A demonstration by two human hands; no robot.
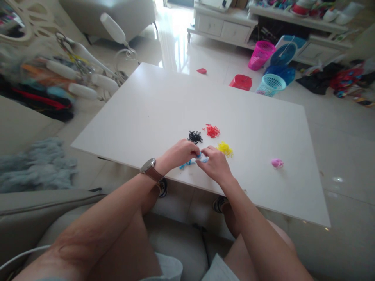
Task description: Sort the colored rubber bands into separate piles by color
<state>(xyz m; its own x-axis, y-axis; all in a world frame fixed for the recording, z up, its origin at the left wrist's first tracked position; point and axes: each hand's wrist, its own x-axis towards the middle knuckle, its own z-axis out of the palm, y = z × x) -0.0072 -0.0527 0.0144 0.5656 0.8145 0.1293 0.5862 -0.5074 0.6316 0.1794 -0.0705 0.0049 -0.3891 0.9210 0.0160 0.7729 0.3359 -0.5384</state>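
"Fingers (193, 148) head the entry. What does your feed give?"

"Left hand (184, 150): fingers bunched at the blue pieces (186, 164). From my distant station I cannot tell whether they grasp one. Right hand (217, 162): fingers curled, its tips spread beside the same pieces; grasp likewise unclear to me."

"Remaining stock, largest first?"

"Table (117, 117), one: white, flat-topped, beneath both hands. Pink basket (260, 56), one: perforated, on the floor (345, 148) past the table's far side. Turquoise basket (269, 91), one: perforated, nearer the table. Watch (150, 168), one: round dial, brown strap, left wrist."

"Small goods?"

"Yellow pile (225, 149), one: just beside the right hand. Black pile (195, 136), one: just beyond the left hand. Red pile (213, 131), one: to the right of the black."

"Position of the blue lot?"

"Near the table's front edge, at and between the hands, partly hidden from me. Last, pink item (277, 163), one: on the table, well to the right."
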